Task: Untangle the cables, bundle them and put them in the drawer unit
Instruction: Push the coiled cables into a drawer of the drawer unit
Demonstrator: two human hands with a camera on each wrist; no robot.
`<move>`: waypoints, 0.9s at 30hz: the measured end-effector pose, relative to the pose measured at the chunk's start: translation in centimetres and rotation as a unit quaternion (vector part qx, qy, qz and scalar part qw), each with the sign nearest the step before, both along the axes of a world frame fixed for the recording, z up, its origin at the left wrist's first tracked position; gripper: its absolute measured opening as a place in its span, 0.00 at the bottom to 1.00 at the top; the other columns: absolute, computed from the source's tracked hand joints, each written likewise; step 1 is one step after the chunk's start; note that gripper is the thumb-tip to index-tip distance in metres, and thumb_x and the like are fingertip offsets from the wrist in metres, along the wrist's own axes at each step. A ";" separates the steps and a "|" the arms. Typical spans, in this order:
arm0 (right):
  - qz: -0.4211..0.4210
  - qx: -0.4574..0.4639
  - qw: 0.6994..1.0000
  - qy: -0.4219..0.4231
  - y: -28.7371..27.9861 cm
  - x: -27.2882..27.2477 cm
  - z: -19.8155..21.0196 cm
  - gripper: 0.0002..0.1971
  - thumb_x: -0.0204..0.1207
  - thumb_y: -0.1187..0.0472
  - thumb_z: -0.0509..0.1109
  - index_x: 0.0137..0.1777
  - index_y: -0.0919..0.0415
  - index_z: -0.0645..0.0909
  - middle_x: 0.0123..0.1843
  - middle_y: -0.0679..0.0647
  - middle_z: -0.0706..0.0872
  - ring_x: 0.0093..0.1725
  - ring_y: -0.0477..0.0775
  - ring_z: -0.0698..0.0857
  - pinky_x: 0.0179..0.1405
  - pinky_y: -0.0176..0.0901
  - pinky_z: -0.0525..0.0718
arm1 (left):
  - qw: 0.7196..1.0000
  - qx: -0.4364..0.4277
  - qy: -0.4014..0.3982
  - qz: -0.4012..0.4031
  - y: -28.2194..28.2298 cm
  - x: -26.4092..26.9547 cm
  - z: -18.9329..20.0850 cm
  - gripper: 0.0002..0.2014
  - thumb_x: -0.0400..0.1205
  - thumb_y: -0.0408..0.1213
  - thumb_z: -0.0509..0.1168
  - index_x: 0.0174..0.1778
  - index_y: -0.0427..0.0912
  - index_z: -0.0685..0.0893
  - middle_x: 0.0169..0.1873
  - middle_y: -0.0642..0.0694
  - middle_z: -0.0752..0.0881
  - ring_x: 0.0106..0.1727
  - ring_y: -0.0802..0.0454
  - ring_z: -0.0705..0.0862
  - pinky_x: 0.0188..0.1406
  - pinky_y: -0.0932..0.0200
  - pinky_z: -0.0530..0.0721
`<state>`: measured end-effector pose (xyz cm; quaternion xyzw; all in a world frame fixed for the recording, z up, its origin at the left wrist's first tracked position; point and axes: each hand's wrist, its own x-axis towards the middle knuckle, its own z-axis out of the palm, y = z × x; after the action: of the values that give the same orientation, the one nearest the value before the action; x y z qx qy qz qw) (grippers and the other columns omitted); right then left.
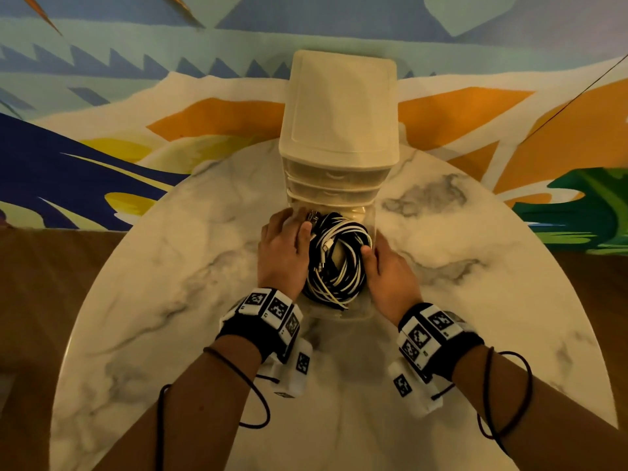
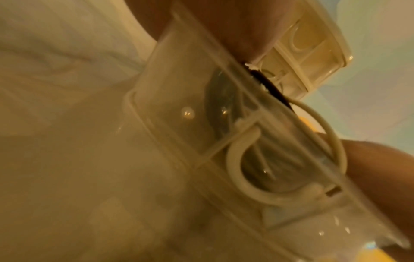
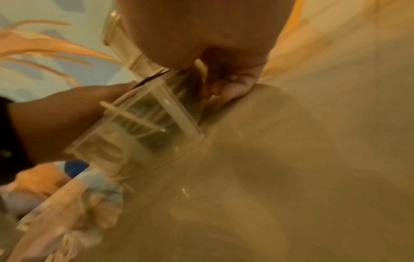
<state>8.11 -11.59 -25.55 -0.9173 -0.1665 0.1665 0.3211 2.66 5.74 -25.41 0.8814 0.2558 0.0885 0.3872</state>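
- While one clear drawer (image 1: 368, 229) stands pulled out of the drawer unit (image 1: 339, 130), it is flanked by two hands.
- The left hand (image 1: 282, 248) is laid against the drawer's left wall, thumb curled over the rim onto the cables.
- One coiled bundle of black and white cables (image 1: 336, 258) is seen lying inside the open drawer; the strands cannot be counted.
- The right hand (image 1: 390, 270) is pressed to the right wall, thumb hooked over the rim at the bundle.
- Two upper drawers are seen closed on one round marble table (image 1: 170, 300).
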 end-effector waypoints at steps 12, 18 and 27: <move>0.156 -0.087 0.965 -0.193 4.0 1.9 2.1 0.31 0.66 0.46 0.61 0.72 0.50 0.74 0.65 0.52 0.78 0.61 0.58 0.73 0.54 0.51 0.73 | 0.999 0.030 -0.027 -0.033 -0.3 0.2 0.6 0.28 0.80 0.47 0.44 0.74 0.46 0.73 0.60 0.40 0.80 0.58 0.39 0.80 0.51 0.43 0.82; 0.137 -0.061 0.964 -0.220 4.1 2.0 1.3 0.28 0.67 0.42 0.60 0.66 0.52 0.78 0.58 0.52 0.79 0.58 0.56 0.74 0.52 0.48 0.70 | 0.997 0.053 0.001 -0.054 -0.4 0.2 0.9 0.30 0.81 0.56 0.44 0.72 0.43 0.74 0.61 0.40 0.81 0.59 0.38 0.78 0.51 0.45 0.80; 0.140 -0.036 0.969 -0.203 4.3 2.5 1.1 0.22 0.71 0.40 0.61 0.57 0.54 0.77 0.54 0.52 0.84 0.55 0.56 0.79 0.52 0.49 0.71 | 0.997 0.057 0.007 -0.053 -0.6 0.3 0.7 0.32 0.82 0.56 0.41 0.74 0.42 0.73 0.62 0.39 0.81 0.59 0.37 0.78 0.53 0.43 0.79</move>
<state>10.64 -7.25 -24.46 -0.9103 -0.3489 0.0264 0.2210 2.93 5.14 -24.68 0.9147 0.2061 0.0762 0.3391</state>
